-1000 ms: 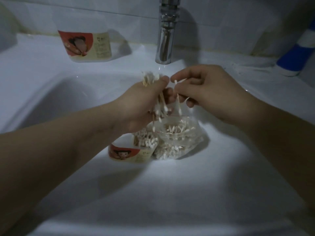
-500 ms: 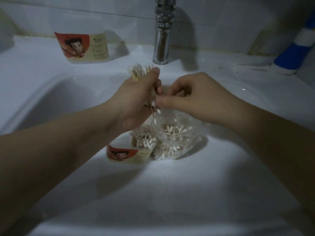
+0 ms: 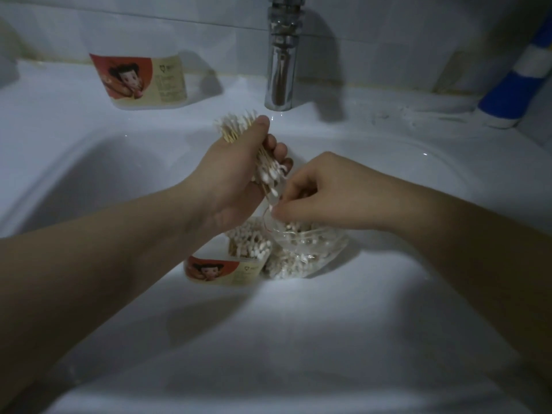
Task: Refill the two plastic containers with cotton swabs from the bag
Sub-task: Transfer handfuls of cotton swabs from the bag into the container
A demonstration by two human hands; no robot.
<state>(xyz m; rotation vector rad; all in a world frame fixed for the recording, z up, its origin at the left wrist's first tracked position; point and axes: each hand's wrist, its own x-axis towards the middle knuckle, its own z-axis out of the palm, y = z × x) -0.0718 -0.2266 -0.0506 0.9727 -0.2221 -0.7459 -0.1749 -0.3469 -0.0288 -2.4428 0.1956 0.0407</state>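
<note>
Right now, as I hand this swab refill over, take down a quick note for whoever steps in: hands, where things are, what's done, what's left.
Left hand grips a bundle of cotton swabs above the sink.
Right hand pinches at the mouth of the bag; swab or bag edge, cannot tell.
The bag lies in the sink beside the near container, with swabs inside.
Done: near container looks packed with swabs.
Left: far container, on the ledge by the faucet, contents unclear; the held bundle needs placing.
</note>
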